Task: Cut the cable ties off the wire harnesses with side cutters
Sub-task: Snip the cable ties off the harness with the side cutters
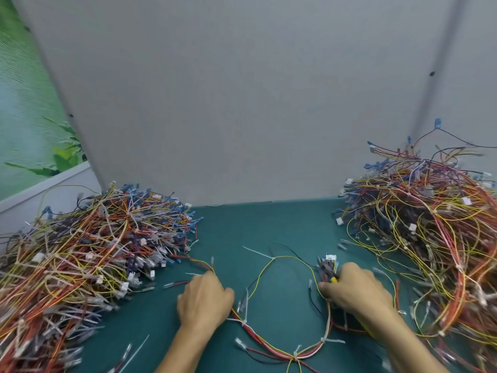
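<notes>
Lying palm down on the green counter (279, 227), the left hand (204, 298) has its fingers curled shut over the red and yellow wires of one wire harness (269, 345), with the knuckles up and the arm coming in from the bottom edge. The right hand (355, 288) also faces down, and its fingers are wrapped tight around the yellow handles of the side cutters (326, 269). The dark tip of the cutters pokes out past the thumb and points away from the person, close to a white plug (330, 257) on the harness. The harness makes a big loop on the counter between the two hands. White cable ties (295, 354) sit at spots along the loop, one near the bottom middle and one at the top of the loop. A big messy pile of wires (88, 254) sits on the left, and another pile (435, 230) sits on the right. A grey wall panel (242, 98) stands behind the counter.
</notes>
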